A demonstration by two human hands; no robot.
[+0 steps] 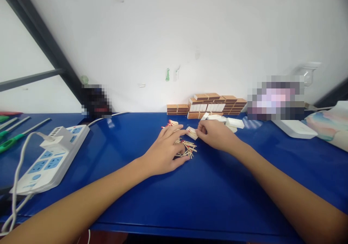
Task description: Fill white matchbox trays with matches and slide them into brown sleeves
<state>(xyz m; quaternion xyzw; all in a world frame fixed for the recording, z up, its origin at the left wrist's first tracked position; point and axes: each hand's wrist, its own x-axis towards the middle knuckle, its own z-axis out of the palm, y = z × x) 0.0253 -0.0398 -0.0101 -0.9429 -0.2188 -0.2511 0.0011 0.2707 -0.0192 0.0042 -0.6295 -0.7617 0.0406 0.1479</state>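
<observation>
Spreading over a loose pile of matches (190, 145), the left hand (164, 148) lies palm down on the blue counter (174, 197), its grip loose and well open, thumb apart from the fingers; the palm is hidden, so whether it has hold of any matches I cannot tell. One finger stretches to the left end of a small white tray (192, 132), which sits between the two hands, just beyond the pile. The right hand (212, 133) is at the tray's right end, its grip drawn in close, thumb and fingers nearly together; whether they clasp the tray or only touch it is unclear. More red-headed matches show past the left hand's fingertips. Beyond the right hand lie several white trays (235, 123), partly hidden by it, and behind them brown matchboxes (233, 106) stand stacked near the white wall (152, 37). Well to the left, a white power strip (61, 168) carries a plugged-in adapter (56, 146), with green-handled tools (12, 142) farther left. A flat white box (295, 129) rests at the right.
</observation>
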